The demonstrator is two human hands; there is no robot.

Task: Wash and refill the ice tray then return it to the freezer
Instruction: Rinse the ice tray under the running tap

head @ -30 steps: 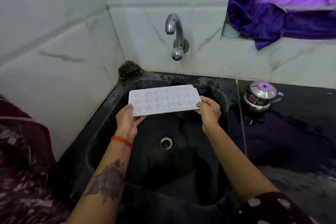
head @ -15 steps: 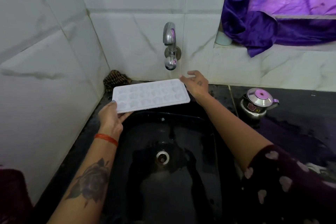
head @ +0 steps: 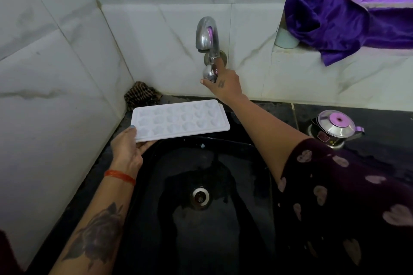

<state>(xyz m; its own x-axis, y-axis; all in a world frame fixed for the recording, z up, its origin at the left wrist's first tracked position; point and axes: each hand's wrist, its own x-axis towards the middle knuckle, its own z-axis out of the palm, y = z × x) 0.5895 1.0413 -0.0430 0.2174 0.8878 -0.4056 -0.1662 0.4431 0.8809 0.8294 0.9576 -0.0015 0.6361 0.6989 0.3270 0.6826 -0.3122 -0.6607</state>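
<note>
Black sink (head: pixel 257 163) lies below both hands. The white ice tray (head: pixel 178 121), gripped by the left hand (head: pixel 127 152), has lost its second support: the right hand (head: pixel 223 85) now closes on the tap (head: pixel 209 51) knob (no water yet), so washing seems about to begin.

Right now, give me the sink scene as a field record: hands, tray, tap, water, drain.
left hand: grips the ice tray by its near left corner
right hand: on the tap knob
ice tray: face up, above the sink back edge
water: none seen flowing
drain: uncovered
</note>
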